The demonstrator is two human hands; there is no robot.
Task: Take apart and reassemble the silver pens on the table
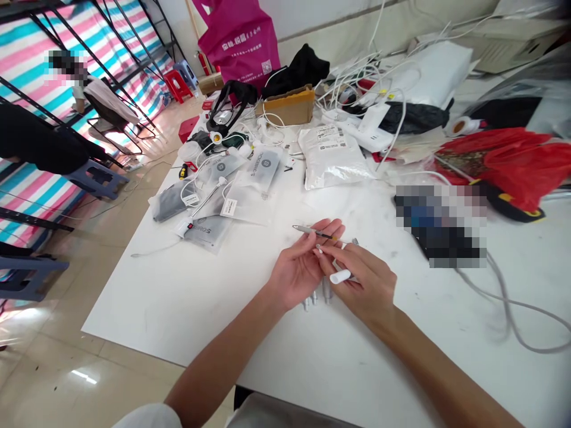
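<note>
Far left of slim metal rod (312,231): pen-style soldering iron (206,200) across sealed pouches (207,233). Your left hand (297,267), fingers (332,229) loosely curled, cradles rod. Rod looks light, stiff, smooth, likely slippery; take by grey shaft, clear of yellow band (328,236). Your right hand (363,279), fingertips (319,250) seemingly pinching rod, white cap (339,276) tucked beneath. Short metal tubes (314,302) lie nearer you than rod, under hands

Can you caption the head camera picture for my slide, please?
The left hand holds a pen, the right hand a white cap.
</note>
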